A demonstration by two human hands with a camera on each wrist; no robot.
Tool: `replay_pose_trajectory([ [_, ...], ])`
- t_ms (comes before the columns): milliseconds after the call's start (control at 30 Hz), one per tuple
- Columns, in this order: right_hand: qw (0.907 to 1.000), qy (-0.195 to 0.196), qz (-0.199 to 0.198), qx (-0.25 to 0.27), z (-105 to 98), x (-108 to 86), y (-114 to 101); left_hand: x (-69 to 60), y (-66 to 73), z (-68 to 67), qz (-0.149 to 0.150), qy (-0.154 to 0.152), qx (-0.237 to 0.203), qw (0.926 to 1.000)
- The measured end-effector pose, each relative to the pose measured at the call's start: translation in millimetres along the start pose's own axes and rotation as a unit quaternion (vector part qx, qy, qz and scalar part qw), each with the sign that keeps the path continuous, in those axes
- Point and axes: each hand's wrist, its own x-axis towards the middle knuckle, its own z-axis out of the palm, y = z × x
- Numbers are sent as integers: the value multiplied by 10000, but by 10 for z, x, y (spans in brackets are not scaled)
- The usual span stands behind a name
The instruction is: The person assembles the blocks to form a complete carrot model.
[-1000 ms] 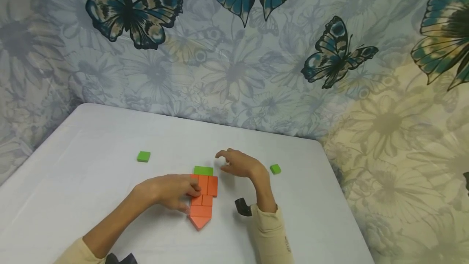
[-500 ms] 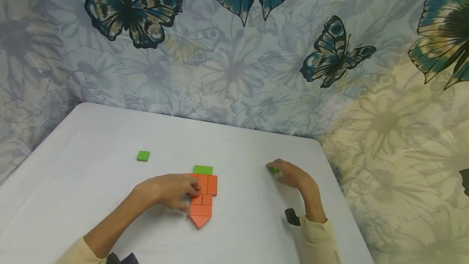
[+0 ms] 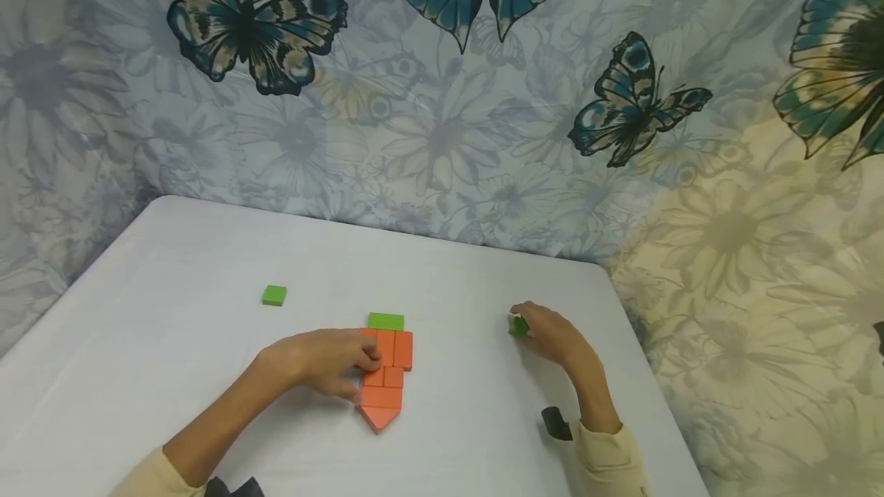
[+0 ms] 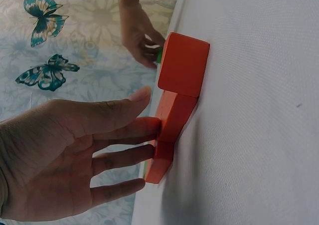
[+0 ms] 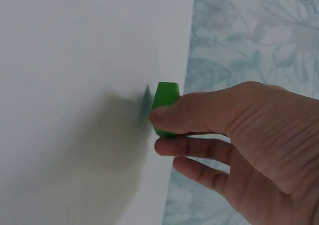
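Several orange blocks (image 3: 390, 397) lie flat and tightly together on the white table, with a pointed piece at the near end. A green block (image 3: 386, 321) adjoins their far end. My left hand (image 3: 321, 361) rests on the left side of the orange blocks; in the left wrist view its fairly straight fingers (image 4: 124, 161) touch their side. Over on the right, my right hand (image 3: 555, 337) pinches a small green block (image 5: 166, 96) between thumb and fingers. In the right wrist view that block seems slightly above the table, over its shadow.
Another green block (image 3: 274, 295) lies on the white table (image 3: 207, 251) at the far left. A wall (image 3: 442, 136) with a butterfly and flower print stands behind the table. Black straps or mounts (image 3: 555, 423) show at both wrists.
My right hand has moved right from beside the far end of the orange blocks to the small green block and now grips it. The left hand has stayed on the orange blocks.
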Motion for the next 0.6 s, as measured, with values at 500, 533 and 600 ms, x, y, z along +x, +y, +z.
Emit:
replay_pose_trajectory([
  [500, 9932, 65, -907, 730, -114, 457, -546, 12, 3, 11, 21, 11, -16, 10000],
  [533, 9927, 7, -939, 751, -106, 496, -587, 14, 4, 11, 70, 38, 0, 10000],
  [600, 9918, -111, -992, 795, -82, 572, -670, 15, 12, 5, 109, 58, 27, 9999],
])
